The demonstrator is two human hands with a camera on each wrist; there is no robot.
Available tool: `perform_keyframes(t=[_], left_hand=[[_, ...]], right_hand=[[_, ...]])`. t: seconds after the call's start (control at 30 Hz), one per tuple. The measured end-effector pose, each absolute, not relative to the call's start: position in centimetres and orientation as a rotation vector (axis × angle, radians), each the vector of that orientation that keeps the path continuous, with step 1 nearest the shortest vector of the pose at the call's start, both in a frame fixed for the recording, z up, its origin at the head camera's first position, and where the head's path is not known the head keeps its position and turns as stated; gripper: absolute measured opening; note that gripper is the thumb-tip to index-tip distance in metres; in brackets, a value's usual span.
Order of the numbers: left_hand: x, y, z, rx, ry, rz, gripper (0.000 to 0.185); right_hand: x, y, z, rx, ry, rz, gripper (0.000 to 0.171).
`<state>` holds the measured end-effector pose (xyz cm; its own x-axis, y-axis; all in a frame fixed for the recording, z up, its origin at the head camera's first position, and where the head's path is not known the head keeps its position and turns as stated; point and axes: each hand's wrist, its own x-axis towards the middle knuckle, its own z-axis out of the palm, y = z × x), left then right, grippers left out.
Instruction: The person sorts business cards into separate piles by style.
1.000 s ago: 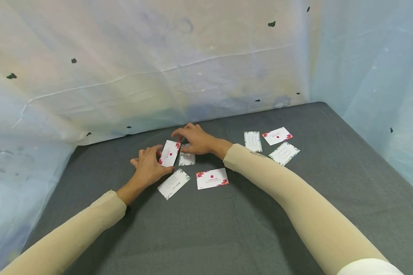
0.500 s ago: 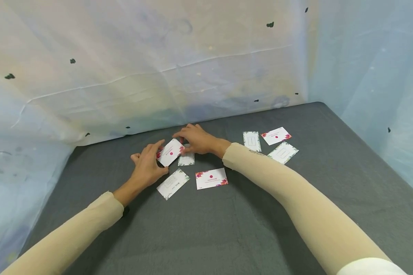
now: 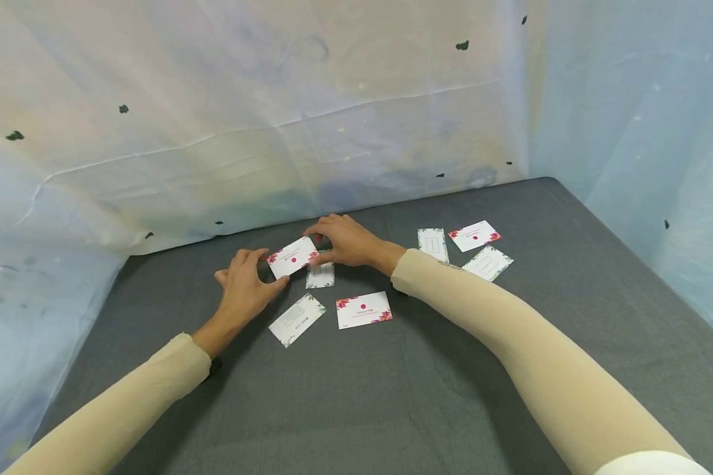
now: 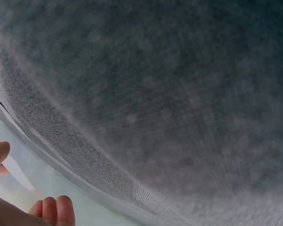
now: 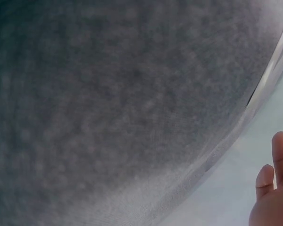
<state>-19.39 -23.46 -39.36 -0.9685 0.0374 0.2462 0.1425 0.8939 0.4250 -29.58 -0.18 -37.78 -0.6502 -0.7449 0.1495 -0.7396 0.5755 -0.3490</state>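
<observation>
A white card with red flower corners and a red dot (image 3: 293,256) hangs just above the grey cloth (image 3: 392,396), held between both hands. My left hand (image 3: 265,269) grips its left end, thumb below and fingers above. My right hand (image 3: 323,243) pinches its right end. Right under the card lies a small green-edged card (image 3: 320,275). The left wrist view shows blurred cloth, my fingertips (image 4: 54,210) and a sliver of the card (image 4: 20,175). In the right wrist view, only fingers (image 5: 274,190) and cloth appear.
Near the hands lie a green-edged card (image 3: 298,319) and a red-flowered card (image 3: 364,310). To the right lie three more cards (image 3: 432,243), (image 3: 475,235), (image 3: 488,263). Pale plastic sheeting (image 3: 273,119) walls the table's back and sides.
The held card has turned from standing steeply on end to lying almost level. My left hand has shifted slightly left along it; my right hand still holds its right end.
</observation>
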Motion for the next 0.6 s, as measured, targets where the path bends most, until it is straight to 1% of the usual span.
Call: perform_keyframes(t=[0.27, 0.6], left_hand=[[-19.56, -23.62, -39.41, -0.109, -2.817, -0.697, 0.070], [-19.32, -24.03, -39.21, -0.127, -2.782, -0.737, 0.067]], right_hand=[[-29.55, -0.03, -37.84, -1.296, 2.758, -0.627, 0.065], [-29.02, -0.11, -37.79, -1.286, 2.691, -0.744, 0.075]])
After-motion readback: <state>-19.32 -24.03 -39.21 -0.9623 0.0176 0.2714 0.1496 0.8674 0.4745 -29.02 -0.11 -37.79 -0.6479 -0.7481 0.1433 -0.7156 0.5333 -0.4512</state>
